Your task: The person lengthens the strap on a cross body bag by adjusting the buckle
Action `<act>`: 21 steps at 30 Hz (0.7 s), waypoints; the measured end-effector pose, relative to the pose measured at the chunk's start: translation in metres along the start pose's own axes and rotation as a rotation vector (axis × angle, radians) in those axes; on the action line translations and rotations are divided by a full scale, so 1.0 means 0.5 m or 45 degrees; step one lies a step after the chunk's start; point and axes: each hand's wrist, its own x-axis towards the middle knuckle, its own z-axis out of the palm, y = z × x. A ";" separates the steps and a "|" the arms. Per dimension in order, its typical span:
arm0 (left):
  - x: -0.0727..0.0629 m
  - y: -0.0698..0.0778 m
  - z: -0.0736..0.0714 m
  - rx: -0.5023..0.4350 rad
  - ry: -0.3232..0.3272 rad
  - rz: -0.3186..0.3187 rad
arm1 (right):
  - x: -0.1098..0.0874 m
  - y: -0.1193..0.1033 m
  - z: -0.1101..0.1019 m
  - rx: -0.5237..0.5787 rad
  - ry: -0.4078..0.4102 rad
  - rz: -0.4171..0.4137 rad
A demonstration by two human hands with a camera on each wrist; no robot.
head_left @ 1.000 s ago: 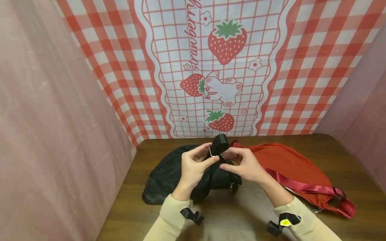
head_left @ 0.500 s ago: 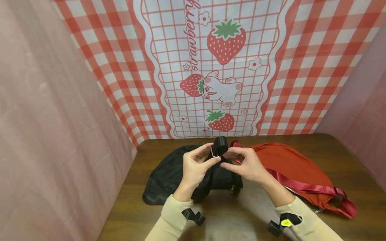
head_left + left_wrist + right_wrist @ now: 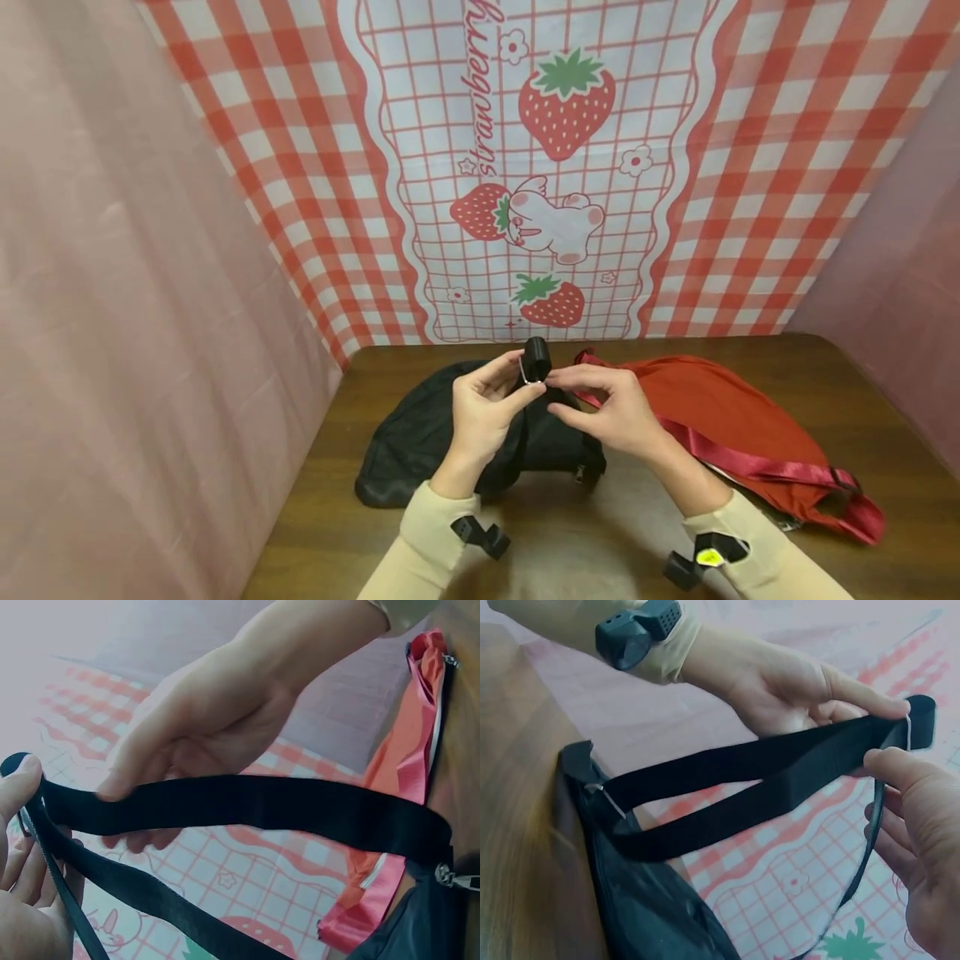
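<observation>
My left hand (image 3: 483,412) pinches a metal buckle (image 3: 908,731) on a black webbing strap (image 3: 727,766), thumb in front. Above the buckle the strap bulges into a small loop (image 3: 536,358). My right hand (image 3: 611,408) is just beside it, its fingertips at the strap by the buckle and its thumb held apart from the index finger. From the hands the strap runs down to a black bag (image 3: 420,437) lying on the table. In the left wrist view the strap (image 3: 255,801) crosses in front of the right hand (image 3: 202,720), hiding part of its fingers.
A red-orange bag (image 3: 712,400) with a shiny red strap (image 3: 757,462) lies on the right of the wooden table (image 3: 315,542). A strawberry-print checked cloth (image 3: 551,208) hangs behind, and pink curtains (image 3: 135,333) stand at the sides.
The strap loop above the buckle looks narrower and has shifted slightly left. My right fingertips have moved a little left toward the buckle. My left hand keeps its pinch.
</observation>
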 end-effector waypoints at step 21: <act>0.000 0.004 0.013 0.011 -0.002 -0.041 | -0.008 -0.011 0.001 -0.325 0.053 0.044</act>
